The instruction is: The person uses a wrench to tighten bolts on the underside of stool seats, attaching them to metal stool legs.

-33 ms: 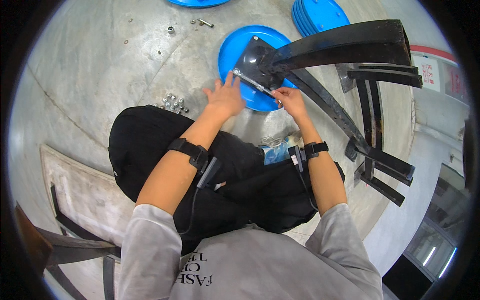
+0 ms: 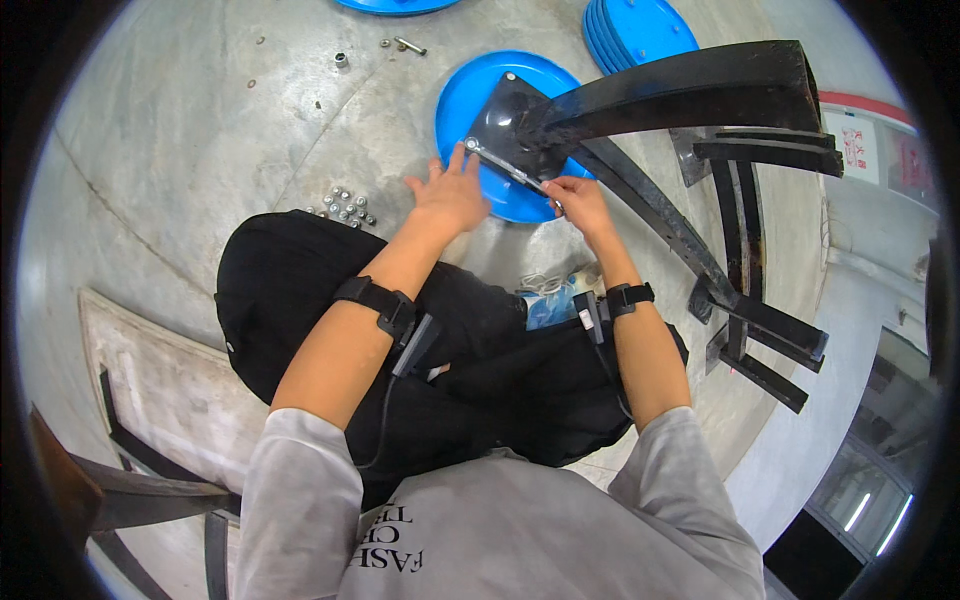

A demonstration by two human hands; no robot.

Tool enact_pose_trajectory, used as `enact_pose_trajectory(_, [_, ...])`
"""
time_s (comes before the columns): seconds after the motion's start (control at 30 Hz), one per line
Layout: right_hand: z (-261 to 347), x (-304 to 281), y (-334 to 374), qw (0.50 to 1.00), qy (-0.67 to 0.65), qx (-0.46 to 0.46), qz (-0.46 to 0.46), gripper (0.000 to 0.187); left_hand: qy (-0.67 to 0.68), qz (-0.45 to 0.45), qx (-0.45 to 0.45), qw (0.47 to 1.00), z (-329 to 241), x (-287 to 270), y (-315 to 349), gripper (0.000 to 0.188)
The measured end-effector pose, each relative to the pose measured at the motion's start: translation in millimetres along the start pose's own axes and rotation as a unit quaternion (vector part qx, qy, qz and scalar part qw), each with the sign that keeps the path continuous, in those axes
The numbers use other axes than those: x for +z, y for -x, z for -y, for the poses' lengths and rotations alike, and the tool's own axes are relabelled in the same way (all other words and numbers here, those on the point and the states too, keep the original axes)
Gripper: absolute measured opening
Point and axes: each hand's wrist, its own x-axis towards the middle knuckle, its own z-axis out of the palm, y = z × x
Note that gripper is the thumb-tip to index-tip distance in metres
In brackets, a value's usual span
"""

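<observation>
A blue round disc (image 2: 455, 95) lies on the floor in front of me, with the dark square plate (image 2: 490, 113) of a curved black metal leg (image 2: 690, 95) resting on it. Across the plate's near edge runs a silver ratchet wrench (image 2: 507, 169), its round head over the plate's left corner. My right hand (image 2: 580, 200) grips the handle end. My left hand (image 2: 450, 195) has its fingers spread, fingertips right beside the wrench head; whether they touch it is hard to tell. A bolt head (image 2: 511, 77) shows at the plate's far corner.
Several loose nuts (image 2: 346, 207) lie left of my left hand. Farther off are a socket (image 2: 341, 60) and a bolt (image 2: 411, 46). Stacked blue discs (image 2: 640, 35) stand at the far right. Black metal legs (image 2: 745, 230) rise on the right; a pale board (image 2: 150, 350) lies at left.
</observation>
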Motion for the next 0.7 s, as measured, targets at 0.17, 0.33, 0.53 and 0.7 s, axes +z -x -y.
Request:
enact_pose_trajectory(0.17, [-4.1, 5.4, 11.5, 0.99, -0.091, 0.069, 0.085, 0.022, 0.021, -0.008, 0.0, 1.0, 0.3, -0.2, -2.5, 0.07])
enact_pose_trajectory(0.33, [-13.1, 28.1, 10.4, 0.97, -0.166, 0.057, 0.171, 0.022, 0.048, -0.001, -0.013, 0.999, -2.7, -1.7, -5.4, 0.071])
enact_pose_trajectory(0.53, [15.4, 56.6, -6.6, 0.995, -0.006, 0.03, 0.095, 0.025, 0.065, 0.006, -0.018, 0.998, -0.4, -6.0, -3.5, 0.069])
enact_pose_trajectory(0.7, [3.6, 61.7, -10.6, 0.996, 0.015, -0.031, -0.08, 0.03, 0.087, 0.0, -0.019, 0.996, -4.5, -3.1, -5.3, 0.07])
